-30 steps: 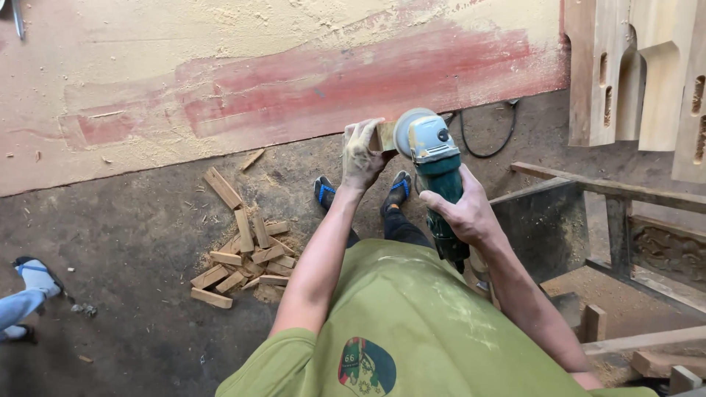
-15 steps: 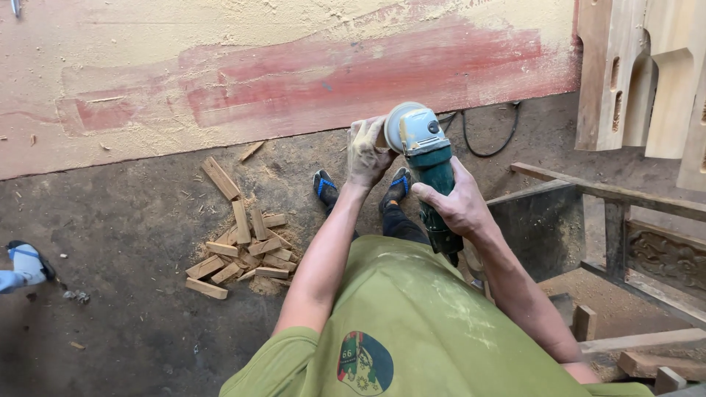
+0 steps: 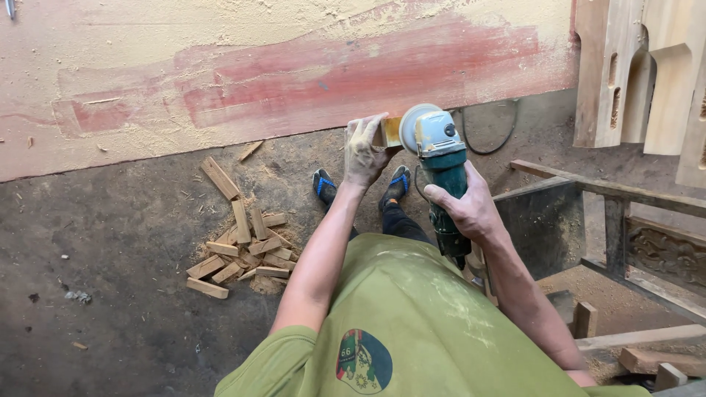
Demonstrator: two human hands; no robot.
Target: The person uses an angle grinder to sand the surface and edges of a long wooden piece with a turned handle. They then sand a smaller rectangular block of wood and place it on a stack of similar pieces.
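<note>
My left hand (image 3: pixel 363 152), dusty with sawdust, is closed around a small wooden block (image 3: pixel 391 131) held out in front of me. My right hand (image 3: pixel 468 209) grips the dark green body of an angle grinder (image 3: pixel 439 167). The grinder's round disc (image 3: pixel 412 125) sits against the right end of the block. Below the hands I see my two feet in blue-strapped sandals (image 3: pixel 324 188) on the dark floor. My green shirt fills the lower middle of the view.
A pile of several small wooden offcuts (image 3: pixel 239 250) lies in sawdust on the floor to the left. A red and cream wall (image 3: pixel 294 73) runs behind. Carved wooden panels (image 3: pixel 640 81) lean at the top right, a wooden frame (image 3: pixel 610 198) stands at right, and a black cable (image 3: pixel 489 143) loops by the wall.
The block shows again between my left hand and the disc. The grinder and my right hand shifted slightly right. Another person's foot at the left edge has gone out of view.
</note>
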